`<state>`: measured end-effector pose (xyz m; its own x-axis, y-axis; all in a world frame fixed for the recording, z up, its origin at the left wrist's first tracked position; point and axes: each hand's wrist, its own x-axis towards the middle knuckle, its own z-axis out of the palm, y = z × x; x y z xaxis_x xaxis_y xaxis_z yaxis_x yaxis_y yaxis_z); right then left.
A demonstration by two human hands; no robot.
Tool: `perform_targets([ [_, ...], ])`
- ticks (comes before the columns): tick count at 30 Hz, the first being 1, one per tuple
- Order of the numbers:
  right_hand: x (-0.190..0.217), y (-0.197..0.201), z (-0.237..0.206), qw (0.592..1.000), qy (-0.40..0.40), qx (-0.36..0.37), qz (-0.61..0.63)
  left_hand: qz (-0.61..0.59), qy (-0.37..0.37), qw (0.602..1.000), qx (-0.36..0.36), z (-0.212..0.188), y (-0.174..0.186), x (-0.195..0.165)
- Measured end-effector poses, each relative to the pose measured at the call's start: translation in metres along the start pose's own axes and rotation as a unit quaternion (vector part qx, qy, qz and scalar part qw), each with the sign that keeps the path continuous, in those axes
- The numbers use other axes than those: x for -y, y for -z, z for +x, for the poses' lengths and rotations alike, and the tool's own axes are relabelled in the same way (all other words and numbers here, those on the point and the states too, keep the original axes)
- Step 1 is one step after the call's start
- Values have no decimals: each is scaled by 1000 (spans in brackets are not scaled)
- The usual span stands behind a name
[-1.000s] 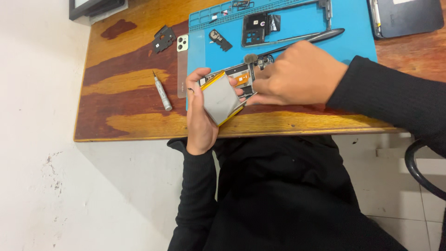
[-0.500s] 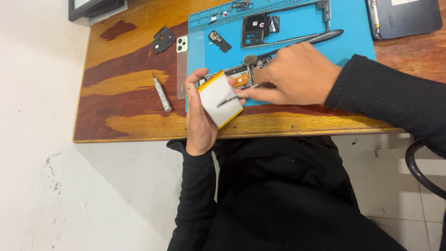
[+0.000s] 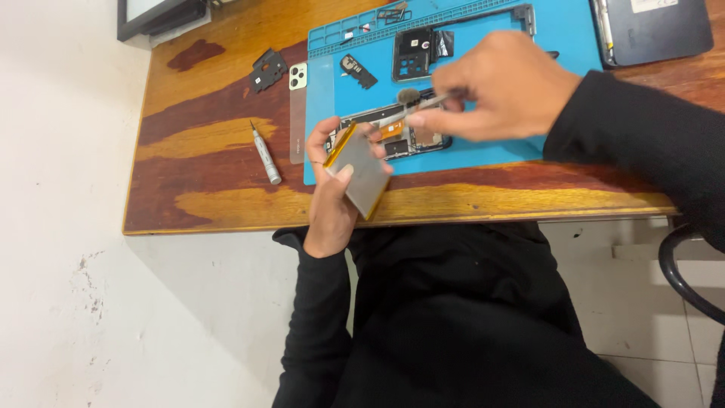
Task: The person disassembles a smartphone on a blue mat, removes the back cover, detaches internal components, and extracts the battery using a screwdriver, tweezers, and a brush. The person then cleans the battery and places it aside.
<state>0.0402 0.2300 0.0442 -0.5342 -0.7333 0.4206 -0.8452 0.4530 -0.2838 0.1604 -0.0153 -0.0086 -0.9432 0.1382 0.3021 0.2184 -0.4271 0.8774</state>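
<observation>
Wooden worktop (image 3: 226,189) — varnish worn in patches, dark red-brown streaks beside pale orange ones, front edge bare. Blue mat (image 3: 574,45) laid across its far part. Pale tiled floor (image 3: 68,302) below, scuffed and speckled with grey marks. Dark framed panel (image 3: 151,15) at the far left corner. Black curved chair part (image 3: 683,279) at right edge. Even, soft indoor light — faint shadows only.

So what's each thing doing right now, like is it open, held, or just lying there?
left hand: holds the flat battery.
flat battery: lifted out, tilted over the table edge.
right hand: pinches thin tweezers.
tweezers: held above the phone.
phone: opened, insides showing, on the blue mat.
screwdriver: lying loose on the wooden table.
back cover: off, lying flat.
</observation>
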Motion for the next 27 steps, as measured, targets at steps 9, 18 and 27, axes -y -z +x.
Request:
perform_targets([
  [9, -31, 5, -9, 985, -67, -146, 56, 328, -124, 936, 41, 63, 20, -83],
  [18, -33, 6, -10, 946, -28, -322, 5, 156, -22, 980, 122, 208, 16, 4],
  [27, -27, 11, -3, 963, -53, -264, 27, -99, 70, 982, 143, 201, 20, 31],
])
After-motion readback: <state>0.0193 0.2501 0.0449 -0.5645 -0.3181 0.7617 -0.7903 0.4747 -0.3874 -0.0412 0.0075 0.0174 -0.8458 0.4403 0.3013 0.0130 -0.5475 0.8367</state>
